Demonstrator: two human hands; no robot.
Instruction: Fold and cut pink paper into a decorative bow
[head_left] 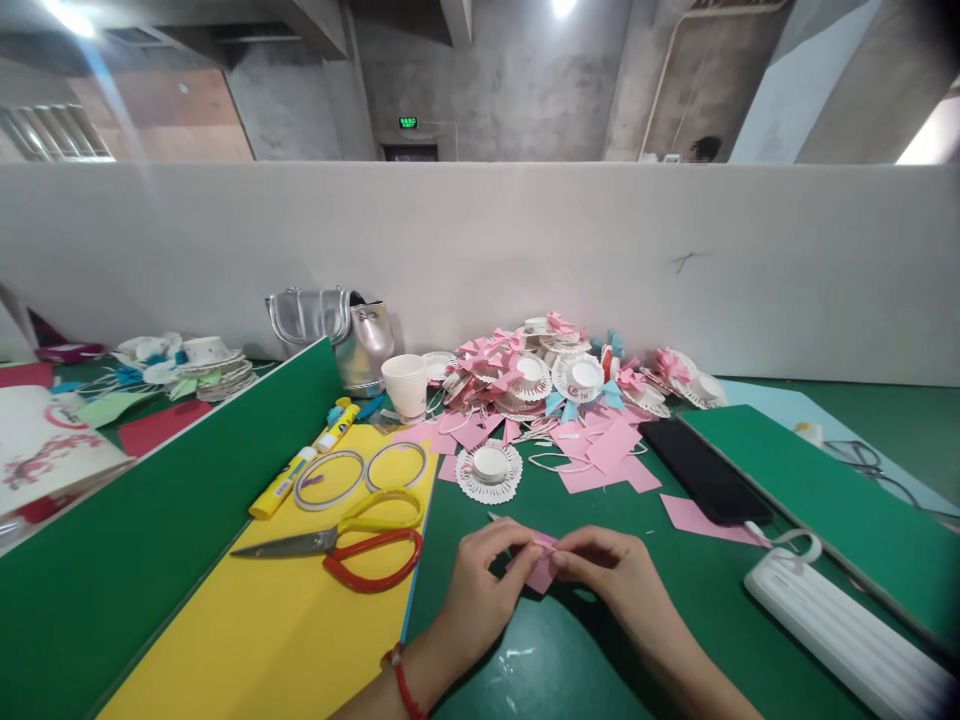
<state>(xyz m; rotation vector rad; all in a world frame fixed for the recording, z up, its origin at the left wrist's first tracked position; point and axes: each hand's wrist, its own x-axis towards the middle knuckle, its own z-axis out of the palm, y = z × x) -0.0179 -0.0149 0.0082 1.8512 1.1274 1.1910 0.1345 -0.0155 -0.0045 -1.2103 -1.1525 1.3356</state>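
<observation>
1. While L hand (pixel 486 572) pinches L side of pink paper pc (pixel 541 574), R hand (pixel 616 572) pinches R side.
2. Pc is over green tabletop (pixel 615 513), this side of white paper disc (pixel 490 466).
3. Scissors (pixel 328 541) on yellow sheet (pixel 247 640), L of hands.

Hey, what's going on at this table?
A person's left hand and right hand are pinching a small piece of pink paper between them, above the green table. Just beyond lies a white paper piece with a frilled edge, and behind it a heap of similar pieces, many with pink paper on them. The scissors lie on a yellow sheet to the left.
</observation>
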